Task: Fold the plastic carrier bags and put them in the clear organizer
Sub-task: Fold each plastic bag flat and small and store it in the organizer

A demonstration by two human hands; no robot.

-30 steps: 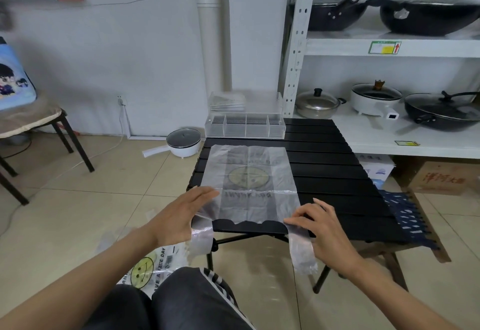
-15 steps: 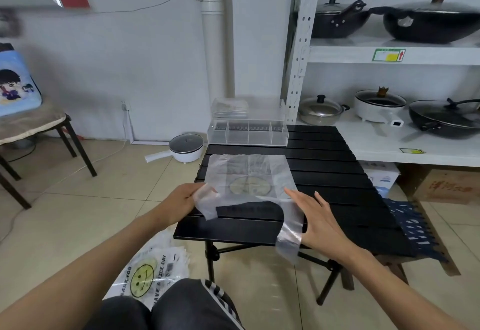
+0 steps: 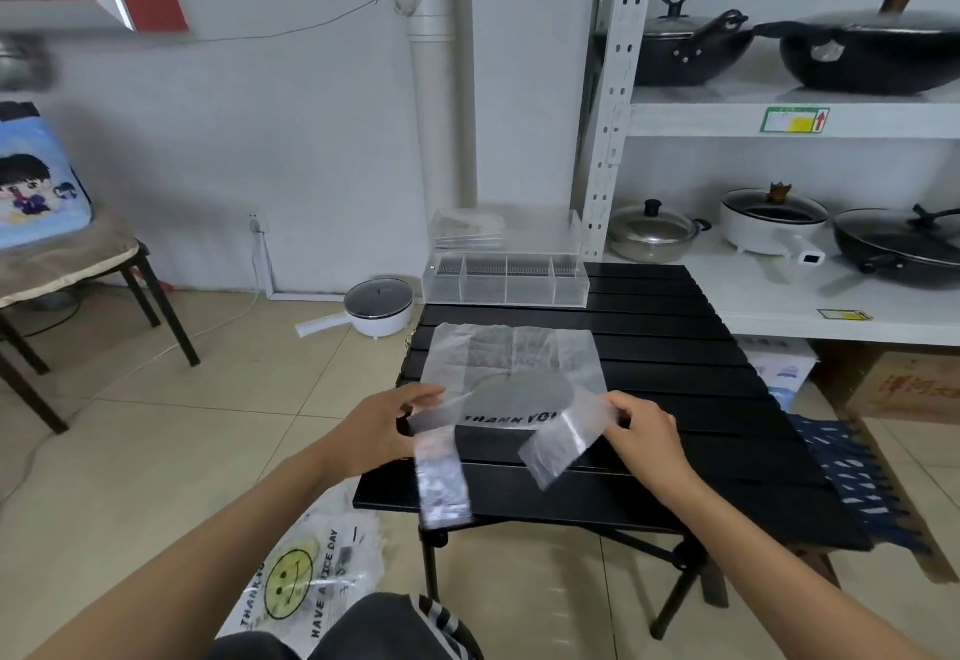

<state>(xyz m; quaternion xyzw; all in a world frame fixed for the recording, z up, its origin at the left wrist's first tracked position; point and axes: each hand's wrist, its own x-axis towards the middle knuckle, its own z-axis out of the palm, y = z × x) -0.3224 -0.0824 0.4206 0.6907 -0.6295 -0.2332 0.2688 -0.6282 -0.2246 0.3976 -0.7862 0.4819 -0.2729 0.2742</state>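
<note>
Both hands, left hand (image 3: 382, 431) and right hand (image 3: 641, 433), pinch the translucent printed plastic carrier bag (image 3: 511, 373) on the black slatted desk (image 3: 675, 399). We should align handles squarely before creasing, then proceed toward the clear compartmented organizer (image 3: 506, 285).

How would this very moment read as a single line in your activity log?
step: folding | item: carrier bag on black table | left hand: pinches bag | right hand: pinches bag | clear organizer: behind
</note>
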